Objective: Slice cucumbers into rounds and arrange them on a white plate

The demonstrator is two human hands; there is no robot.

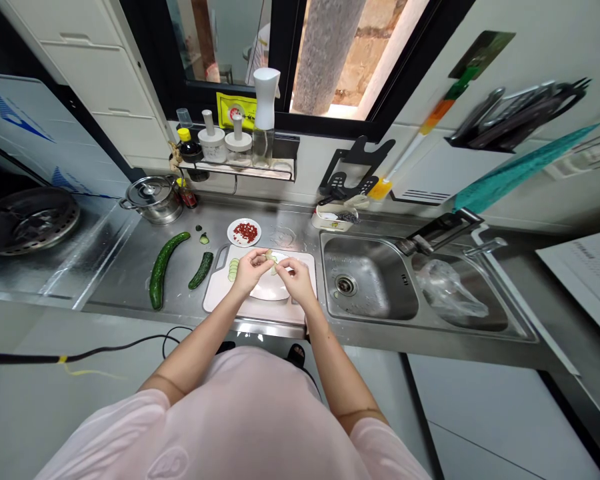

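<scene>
Both hands are raised over a white plate [269, 291] that rests on a pale cutting board [225, 300]. My left hand [251, 269] is closed in a pinch on thin cucumber slices [270, 256]. Close beside it, my right hand [296, 276] pinches at the same slices. Several cut cucumber slices [233, 269] overlap at the board's left part. Left of the board lies a cut piece of cucumber [201, 271], and farther left a long whole cucumber [163, 270]. A small white plate of chopped red pieces [244, 233] stands behind the board.
A sink [370, 277] adjoins the board's right side, with a plastic bag [447, 288] in the second basin. At the back left are a lidded pot [155, 199] and a small bottle [187, 195]. A shelf [275, 169] holds seasoning jars. Small cucumber scraps [204, 238] lie on the counter.
</scene>
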